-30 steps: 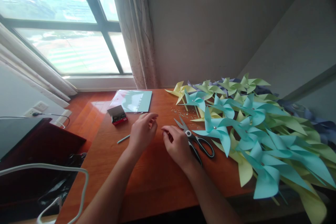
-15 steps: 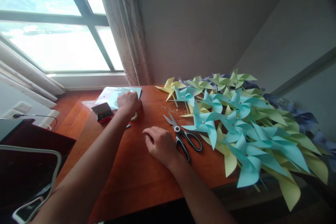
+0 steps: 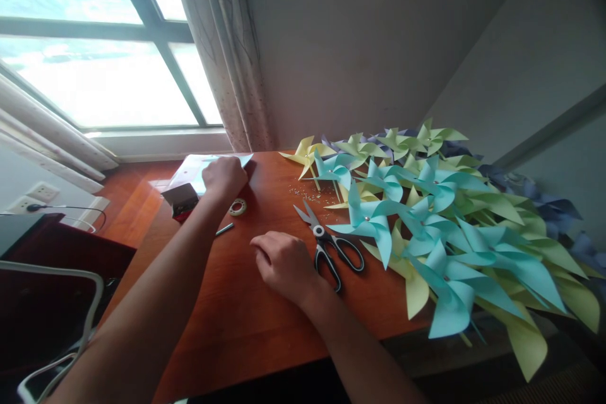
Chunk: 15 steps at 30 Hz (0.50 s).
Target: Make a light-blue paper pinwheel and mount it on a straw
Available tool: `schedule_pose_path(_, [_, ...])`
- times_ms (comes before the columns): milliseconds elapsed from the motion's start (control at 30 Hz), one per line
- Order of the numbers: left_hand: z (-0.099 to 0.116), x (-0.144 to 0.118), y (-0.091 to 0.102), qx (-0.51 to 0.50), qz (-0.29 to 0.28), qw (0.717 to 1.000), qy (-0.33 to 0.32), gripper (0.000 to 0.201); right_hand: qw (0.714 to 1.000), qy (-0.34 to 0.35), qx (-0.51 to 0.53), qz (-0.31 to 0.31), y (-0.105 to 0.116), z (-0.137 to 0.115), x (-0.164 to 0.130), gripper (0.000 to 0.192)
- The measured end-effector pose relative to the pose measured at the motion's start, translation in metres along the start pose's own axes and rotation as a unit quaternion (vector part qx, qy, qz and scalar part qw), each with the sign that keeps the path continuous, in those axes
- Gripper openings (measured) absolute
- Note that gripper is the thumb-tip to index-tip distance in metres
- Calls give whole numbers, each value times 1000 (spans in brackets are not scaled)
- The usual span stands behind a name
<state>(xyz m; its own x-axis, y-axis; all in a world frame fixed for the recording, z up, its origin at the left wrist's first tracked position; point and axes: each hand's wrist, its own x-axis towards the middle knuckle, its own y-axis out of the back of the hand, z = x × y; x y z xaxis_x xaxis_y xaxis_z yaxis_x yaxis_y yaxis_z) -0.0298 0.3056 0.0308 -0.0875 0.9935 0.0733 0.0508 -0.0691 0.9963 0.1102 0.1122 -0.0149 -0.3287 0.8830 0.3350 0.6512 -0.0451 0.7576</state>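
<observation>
My left hand [image 3: 225, 177] reaches to the far side of the table, closed on the edge of a light-blue sheet of paper [image 3: 245, 160]; its fingertips are hidden behind the fist. White printed paper [image 3: 192, 170] lies beneath the sheet. Just below that hand are a roll of tape [image 3: 238, 206] and a short light-blue stick [image 3: 224, 229]. My right hand [image 3: 284, 262] rests on the table with its fingers loosely curled and nothing visible in them. Beside it lie scissors [image 3: 326, 243] with black and grey handles, blades apart.
Many blue, yellow and green paper pinwheels [image 3: 367, 218] cover the right of the wooden table [image 3: 237, 328]. Tiny loose beads or pins [image 3: 310, 194] are scattered near them. An open small dark box [image 3: 182, 199] stands left of my forearm. A window and curtain [image 3: 231, 63] are behind.
My left hand has shifted slightly left, and the blue sheet has tilted and moved with it. The tape roll and stick now show more fully. My right hand has moved slightly left.
</observation>
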Motion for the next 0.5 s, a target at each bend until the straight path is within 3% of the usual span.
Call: schedule_pose_path(500, [5,-18,1,0,21,1000,-23,43,999,-8,-13,-35,1,-1,-1,21])
